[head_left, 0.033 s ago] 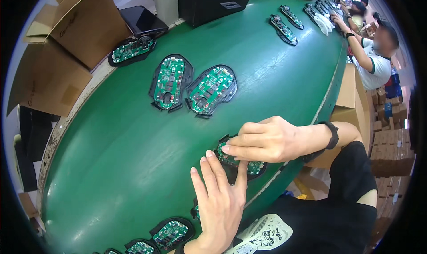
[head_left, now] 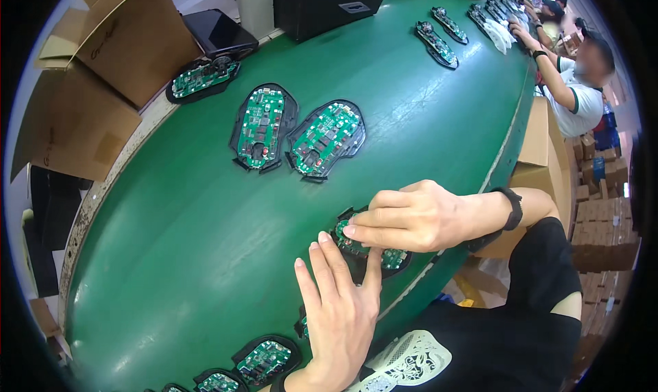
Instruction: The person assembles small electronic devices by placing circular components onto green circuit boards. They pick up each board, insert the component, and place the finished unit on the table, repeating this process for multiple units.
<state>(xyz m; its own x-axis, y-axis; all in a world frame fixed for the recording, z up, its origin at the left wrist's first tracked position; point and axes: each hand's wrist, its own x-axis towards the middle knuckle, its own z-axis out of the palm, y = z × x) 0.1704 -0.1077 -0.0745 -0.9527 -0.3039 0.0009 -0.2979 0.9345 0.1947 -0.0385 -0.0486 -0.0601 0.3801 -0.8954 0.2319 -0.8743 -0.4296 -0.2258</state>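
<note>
A green circuit board (head_left: 393, 258) in a black plastic housing lies on the green work surface close to me, largely covered by my hands. My right hand (head_left: 415, 217) bends over it from the right. Its fingers are pressed together, with the tips down at the board's far left end; whatever they may pinch there is hidden. Fingers stretched and spread, my left hand (head_left: 337, 310) rests at the board's left side, its thumb against the near edge. Part of another circuit board (head_left: 301, 322) shows beside the left hand.
Two boards in housings (head_left: 260, 126) (head_left: 327, 138) lie farther off. Several more line the near left edge (head_left: 266, 359). Cardboard boxes (head_left: 130, 42) and a black bin (head_left: 329, 8) stand along the far side. A co-worker (head_left: 576, 90) handles similar parts at the far right.
</note>
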